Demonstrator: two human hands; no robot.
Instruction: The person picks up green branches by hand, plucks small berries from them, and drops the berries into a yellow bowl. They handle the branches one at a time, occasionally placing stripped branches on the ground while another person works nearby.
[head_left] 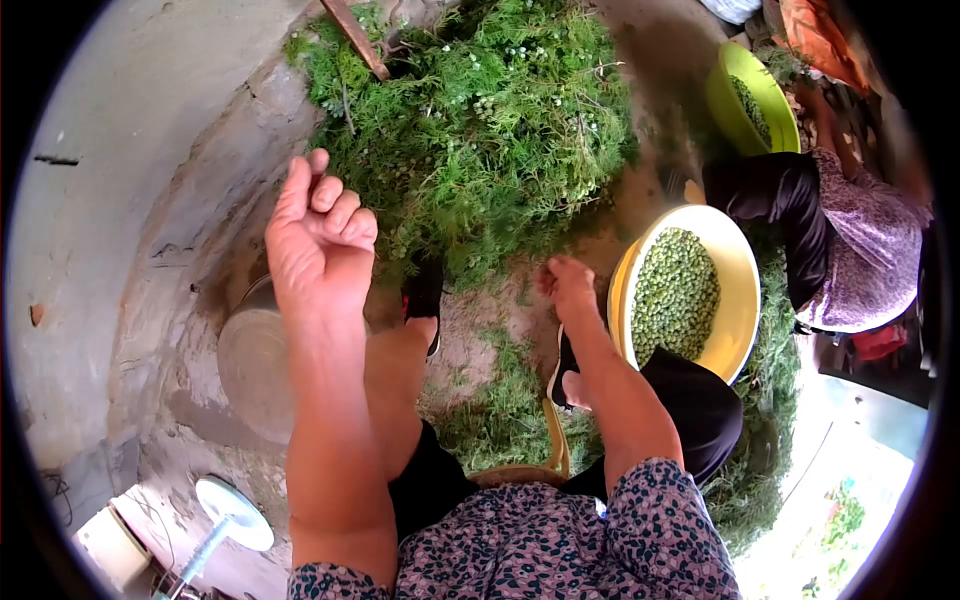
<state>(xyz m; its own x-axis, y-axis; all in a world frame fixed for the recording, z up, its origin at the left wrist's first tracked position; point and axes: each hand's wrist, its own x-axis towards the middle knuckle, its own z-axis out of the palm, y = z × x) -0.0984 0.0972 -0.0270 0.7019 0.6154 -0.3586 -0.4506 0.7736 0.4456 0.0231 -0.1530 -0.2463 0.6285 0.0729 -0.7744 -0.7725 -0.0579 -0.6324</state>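
My left hand (pixel 322 225) is raised in front of the pile of green sprigs (pixel 480 130). Its fingers curl in toward the palm, and whatever lies inside them is hidden. Lower and to the right, my right hand (pixel 570 283) is closed between the sprig pile and the yellow basin (pixel 738 290). Its fingertips come together, but I cannot make out anything in them. Small round green berries (pixel 675 290) partly fill the basin. More pale berries show among the feathery leaves of the pile.
A wooden stick (pixel 357 38) leans into the pile. A round metal pot (pixel 255 365) stands left of my legs, with a white fan (pixel 232 512) behind it. At right, another person (pixel 865 240) sits by a green basin (pixel 755 105) of berries. Loose sprigs (pixel 510 400) litter the floor.
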